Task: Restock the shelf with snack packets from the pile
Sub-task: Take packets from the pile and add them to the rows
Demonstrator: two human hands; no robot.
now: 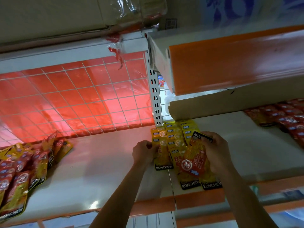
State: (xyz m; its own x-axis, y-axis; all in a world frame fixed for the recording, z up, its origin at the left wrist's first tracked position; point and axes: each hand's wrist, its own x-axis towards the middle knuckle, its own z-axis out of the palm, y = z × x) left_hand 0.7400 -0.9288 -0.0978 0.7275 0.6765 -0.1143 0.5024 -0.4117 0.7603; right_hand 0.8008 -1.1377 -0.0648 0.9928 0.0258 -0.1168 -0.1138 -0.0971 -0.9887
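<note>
Yellow snack packets (174,142) are lying in three overlapping rows on the white shelf (107,162), at the foot of a slotted post (155,99). The left hand (144,153) is pinching the leftmost row's edge with curled fingers, while the right hand (215,153) is gripping a tilted, upside-down orange-fronted packet (195,155) over the rows. The pile (24,170) is sitting far left on the shelf, and red packets (283,119) are lying at the right beneath a cardboard sheet (230,102)
</note>
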